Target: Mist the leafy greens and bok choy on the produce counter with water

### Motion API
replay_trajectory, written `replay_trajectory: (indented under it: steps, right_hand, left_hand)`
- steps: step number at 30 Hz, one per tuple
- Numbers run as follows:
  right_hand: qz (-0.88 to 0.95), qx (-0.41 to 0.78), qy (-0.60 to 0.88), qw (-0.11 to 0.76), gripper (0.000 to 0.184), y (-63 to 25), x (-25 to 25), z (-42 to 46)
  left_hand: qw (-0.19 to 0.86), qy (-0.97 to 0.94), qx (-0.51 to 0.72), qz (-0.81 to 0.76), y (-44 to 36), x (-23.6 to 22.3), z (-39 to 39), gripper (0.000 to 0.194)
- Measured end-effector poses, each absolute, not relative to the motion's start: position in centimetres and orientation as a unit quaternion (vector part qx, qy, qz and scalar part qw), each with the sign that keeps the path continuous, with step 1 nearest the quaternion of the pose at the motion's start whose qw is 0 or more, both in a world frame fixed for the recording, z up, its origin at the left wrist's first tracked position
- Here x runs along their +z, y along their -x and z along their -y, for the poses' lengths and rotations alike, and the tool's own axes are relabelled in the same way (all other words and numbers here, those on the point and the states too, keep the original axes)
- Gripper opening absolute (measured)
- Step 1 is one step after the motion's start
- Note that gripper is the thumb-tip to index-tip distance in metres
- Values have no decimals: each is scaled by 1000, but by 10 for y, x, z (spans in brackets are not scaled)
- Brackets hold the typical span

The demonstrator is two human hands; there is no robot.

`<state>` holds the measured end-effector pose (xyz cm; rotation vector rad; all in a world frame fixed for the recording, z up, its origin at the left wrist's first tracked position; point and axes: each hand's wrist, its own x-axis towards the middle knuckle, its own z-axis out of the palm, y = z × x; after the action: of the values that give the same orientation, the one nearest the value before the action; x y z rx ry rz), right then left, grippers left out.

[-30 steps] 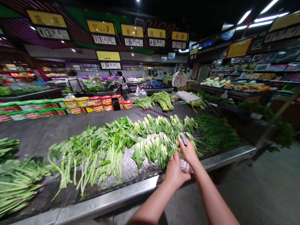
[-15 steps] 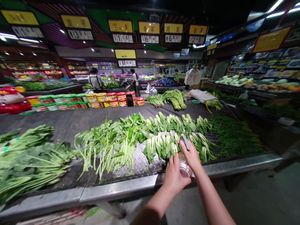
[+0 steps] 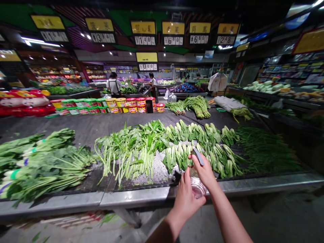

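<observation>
Both hands hold a clear, ribbed spray bottle (image 3: 198, 187) in front of the vegetable stand. My left hand (image 3: 186, 192) is wrapped around the side of its body. At the top, my right hand (image 3: 204, 172) grips the head, where a grey lever (image 3: 198, 156) sticks up beside the fingers; the nozzle is hidden. Just beyond the bottle lie rows of small bok choy (image 3: 181, 154), stems up and glistening. To their left is a spread of leafy water spinach (image 3: 141, 158) with its stems toward me.
A metal rail (image 3: 136, 199) edges the stand. Leafy bunches (image 3: 60, 168) lie left, thin green chives (image 3: 265, 148) right. Behind are stacked tubs (image 3: 111, 104), a phone (image 3: 149, 106), tied green bundles (image 3: 197, 106) and a wrapped bunch (image 3: 229, 104). Two people (image 3: 114, 84) are farther back.
My view has turned slightly left, so the stand and signs sit farther right. Both hands keep their hold on the spray bottle, which appears slightly lower.
</observation>
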<state>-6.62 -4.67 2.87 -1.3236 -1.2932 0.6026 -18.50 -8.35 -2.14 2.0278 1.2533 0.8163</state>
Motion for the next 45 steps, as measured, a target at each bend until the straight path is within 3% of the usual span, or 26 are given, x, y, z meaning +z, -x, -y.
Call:
replay_trajectory:
  steps: [30,38,45]
  right_hand:
    - [605,285,545,506,36,145,31,39]
    - [641,287,529,476,44,170,42,33]
    - [579,330,512,541,50,200,30,25]
  left_hand:
    - [335,-707,307,-541,253,-13,97,97]
    - [337,-701,326,-537,285,-6,88,98]
    - [327,-705,336,-532,316,-3,82,101]
